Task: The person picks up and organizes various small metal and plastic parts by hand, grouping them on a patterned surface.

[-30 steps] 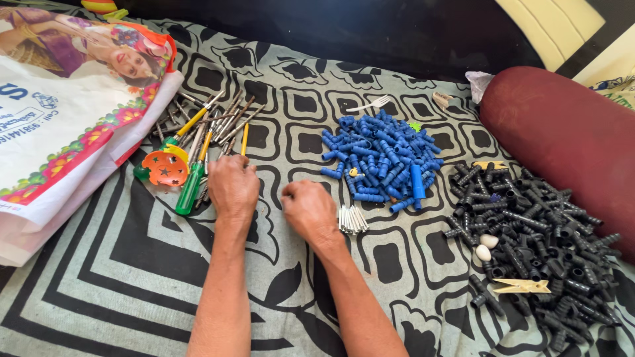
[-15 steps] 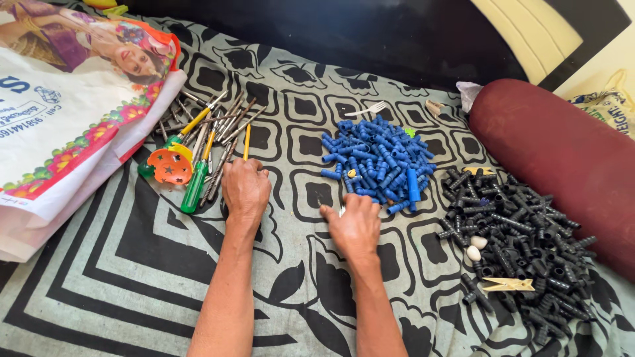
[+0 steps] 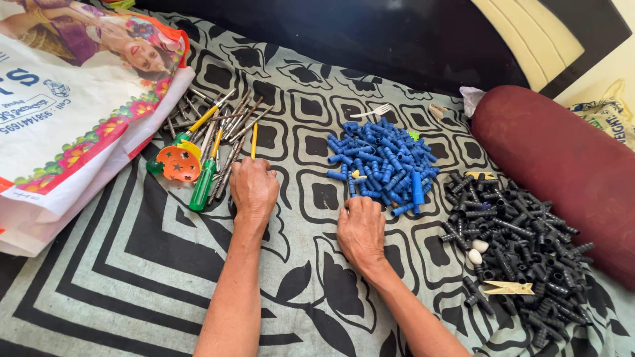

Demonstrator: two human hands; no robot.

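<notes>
The patterned bedsheet (image 3: 132, 291) carries a red bolster (image 3: 555, 165), a printed bag (image 3: 73, 112), a black pile (image 3: 522, 251), a blue pile (image 3: 383, 165) and a tool bundle (image 3: 211, 145). Right hand (image 3: 360, 231) rests palm-down at the blue pile's near edge — fingers curled, grip not visible. Left hand (image 3: 253, 188) lies flat beside the tools, holding nothing. Keep the piles apart; sweep strays inward.

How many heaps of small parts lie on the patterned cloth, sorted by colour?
Blue heap, at the right hand: 1
Black heap: 1
Mixed rods and tools, at the left hand: 1
Total: 3
</notes>
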